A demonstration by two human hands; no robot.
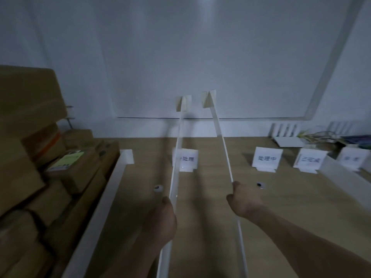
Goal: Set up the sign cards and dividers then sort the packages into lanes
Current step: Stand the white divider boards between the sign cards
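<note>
Nearest the lens, the left hand (165, 216) gripped the left divider (176, 155), fingers curled round the pale strip and the thumb laid along its edge. Beside it the right hand (244, 201) was closed in a fist round the right divider (223, 147). I saw both strips held clear of the table (202, 177), slanting up and away so that their far end pieces stood near each other in front of the whiteboard (220, 57). Beyond the hands, four sign cards (267, 160) stood in a row across the wood, the leftmost partly behind the left divider. A third divider (100, 207) lay flat along the left side, just beside the stacked cardboard packages (66, 169), and a fourth divider (341, 181) lay at the right.
</note>
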